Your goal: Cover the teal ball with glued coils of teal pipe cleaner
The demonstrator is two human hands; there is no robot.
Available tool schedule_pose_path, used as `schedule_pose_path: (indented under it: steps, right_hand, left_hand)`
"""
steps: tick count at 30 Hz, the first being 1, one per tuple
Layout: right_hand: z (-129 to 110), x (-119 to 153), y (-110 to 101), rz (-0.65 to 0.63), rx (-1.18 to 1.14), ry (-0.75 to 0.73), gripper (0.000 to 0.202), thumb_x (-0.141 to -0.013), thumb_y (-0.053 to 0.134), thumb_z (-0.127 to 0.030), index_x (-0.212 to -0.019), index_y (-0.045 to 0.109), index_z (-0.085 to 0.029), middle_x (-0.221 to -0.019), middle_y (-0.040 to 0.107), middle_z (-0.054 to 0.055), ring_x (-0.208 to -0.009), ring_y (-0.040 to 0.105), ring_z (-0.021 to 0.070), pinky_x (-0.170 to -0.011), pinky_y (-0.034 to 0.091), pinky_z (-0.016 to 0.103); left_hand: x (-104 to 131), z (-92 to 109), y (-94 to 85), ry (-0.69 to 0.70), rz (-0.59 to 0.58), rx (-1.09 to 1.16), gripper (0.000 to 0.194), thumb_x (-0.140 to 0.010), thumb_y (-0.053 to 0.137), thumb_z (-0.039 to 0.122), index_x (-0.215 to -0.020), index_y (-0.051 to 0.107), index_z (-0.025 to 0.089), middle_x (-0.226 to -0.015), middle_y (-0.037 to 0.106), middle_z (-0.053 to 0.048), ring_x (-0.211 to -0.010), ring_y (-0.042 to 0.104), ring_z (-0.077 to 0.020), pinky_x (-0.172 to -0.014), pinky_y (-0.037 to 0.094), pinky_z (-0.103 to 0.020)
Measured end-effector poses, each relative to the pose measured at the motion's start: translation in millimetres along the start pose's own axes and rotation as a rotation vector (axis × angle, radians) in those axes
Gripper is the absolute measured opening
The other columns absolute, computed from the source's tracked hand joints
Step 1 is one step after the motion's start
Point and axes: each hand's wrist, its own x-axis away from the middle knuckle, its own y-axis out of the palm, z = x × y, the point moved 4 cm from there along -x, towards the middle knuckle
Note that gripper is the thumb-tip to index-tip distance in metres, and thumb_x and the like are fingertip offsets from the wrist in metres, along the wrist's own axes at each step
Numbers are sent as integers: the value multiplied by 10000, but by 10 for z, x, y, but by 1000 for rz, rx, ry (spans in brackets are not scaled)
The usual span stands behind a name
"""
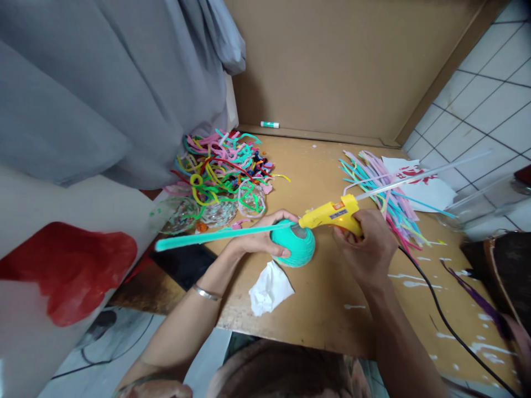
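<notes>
My left hand (263,240) is wrapped round a ball (296,249) covered in turquoise pipe cleaner, with a bare, clear-looking patch at its top. From the ball a long turquoise strip (207,237) sticks out to the left, over my left wrist. My right hand (367,243) grips a yellow hot glue gun (332,213) by its handle. The gun's nozzle points left and is at the upper edge of the ball, beside the bare patch; whether it touches cannot be made out. A long clear glue stick (415,176) extends from the gun's back.
Tangled colourful pipe cleaners (224,166) lie at the back left. Straight pipe cleaners (381,188) lie at the right, near a white printed sheet (427,188). A crumpled tissue (270,288) is in front of the ball. A black cable (440,309) crosses the table (315,309) at the right.
</notes>
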Motion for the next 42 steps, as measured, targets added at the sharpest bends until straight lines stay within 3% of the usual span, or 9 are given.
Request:
schedule_pose_path:
  steps: [42]
  right_hand:
    - [3,-15,-16,-31,26,9,180,-750,615,-154,-866,512,-244,-793,627,7,-718,592,187,-621,439,295]
  left_hand:
    - [-3,6,6,-14,-1,3,713,-503,891,353,-1123,581,186,-1225,642,-89,-1163,574,-308,-974,471,-414]
